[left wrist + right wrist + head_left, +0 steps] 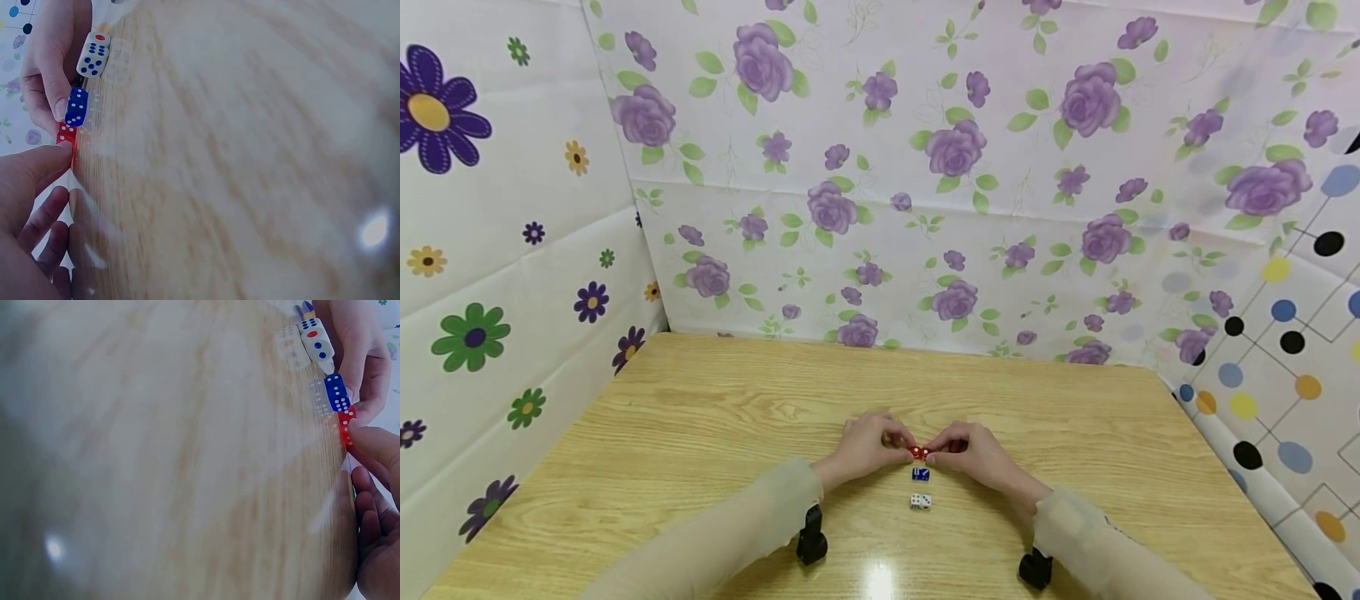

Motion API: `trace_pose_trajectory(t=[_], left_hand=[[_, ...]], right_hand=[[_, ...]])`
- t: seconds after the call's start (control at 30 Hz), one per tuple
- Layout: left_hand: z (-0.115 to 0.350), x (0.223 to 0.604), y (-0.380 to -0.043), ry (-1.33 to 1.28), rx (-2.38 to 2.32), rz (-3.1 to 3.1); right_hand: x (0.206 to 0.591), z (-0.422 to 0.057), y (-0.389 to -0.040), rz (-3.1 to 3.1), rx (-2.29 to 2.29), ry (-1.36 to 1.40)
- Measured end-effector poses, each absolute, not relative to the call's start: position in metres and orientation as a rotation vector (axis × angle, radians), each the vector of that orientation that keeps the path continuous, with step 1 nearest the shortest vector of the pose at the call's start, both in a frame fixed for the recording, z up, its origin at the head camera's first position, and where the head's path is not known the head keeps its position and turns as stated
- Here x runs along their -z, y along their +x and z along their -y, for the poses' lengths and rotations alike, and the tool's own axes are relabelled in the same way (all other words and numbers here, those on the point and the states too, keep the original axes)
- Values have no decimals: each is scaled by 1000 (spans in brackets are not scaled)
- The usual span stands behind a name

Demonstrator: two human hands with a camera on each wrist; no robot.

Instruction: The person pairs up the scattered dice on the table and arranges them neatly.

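Observation:
Two red dice [921,452] sit side by side on the wooden table, between my two hands. My left hand [872,446] pinches the left one between thumb and forefinger; in the left wrist view the thumb lies against a red die [65,132]. From the other side my right hand [976,457] pinches the right one, its thumb on a red die [345,422] in the right wrist view. Just nearer to me lies a pair of blue dice [921,474], touching each other. Closer still is a pair of white dice [921,502] in line with them.
The wooden table [760,400] runs back to a flowered cloth wall [895,250]. More patterned cloth hangs at the left and right sides. A black wrist device [812,537] hangs below the left sleeve, and another black device [1036,570] below the right.

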State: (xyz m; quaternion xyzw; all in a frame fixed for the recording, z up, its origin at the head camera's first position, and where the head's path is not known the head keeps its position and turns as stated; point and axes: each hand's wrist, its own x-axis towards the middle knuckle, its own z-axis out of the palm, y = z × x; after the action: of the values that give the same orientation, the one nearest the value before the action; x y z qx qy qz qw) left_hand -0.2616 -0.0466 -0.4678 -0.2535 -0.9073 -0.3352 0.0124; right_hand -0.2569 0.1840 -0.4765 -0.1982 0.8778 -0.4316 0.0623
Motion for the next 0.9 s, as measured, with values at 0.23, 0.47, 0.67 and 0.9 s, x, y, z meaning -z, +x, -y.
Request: trace_pose_trajectory(t=[0.23, 0.47, 0.67, 0.9], left_hand=[[47, 467, -262, -833, 1053, 2823], [48, 468, -262, -836, 1042, 2831], [48, 467, -262, -844, 1049, 2833], [48, 468, -262, -863, 1066, 2825]], right_hand=[[478, -184, -257, -2652, 1315, -592], [476, -185, -258, -2653, 1291, -609], [477, -185, -258, -2646, 1306, -630], [477, -185, -258, -2654, 1290, -620]])
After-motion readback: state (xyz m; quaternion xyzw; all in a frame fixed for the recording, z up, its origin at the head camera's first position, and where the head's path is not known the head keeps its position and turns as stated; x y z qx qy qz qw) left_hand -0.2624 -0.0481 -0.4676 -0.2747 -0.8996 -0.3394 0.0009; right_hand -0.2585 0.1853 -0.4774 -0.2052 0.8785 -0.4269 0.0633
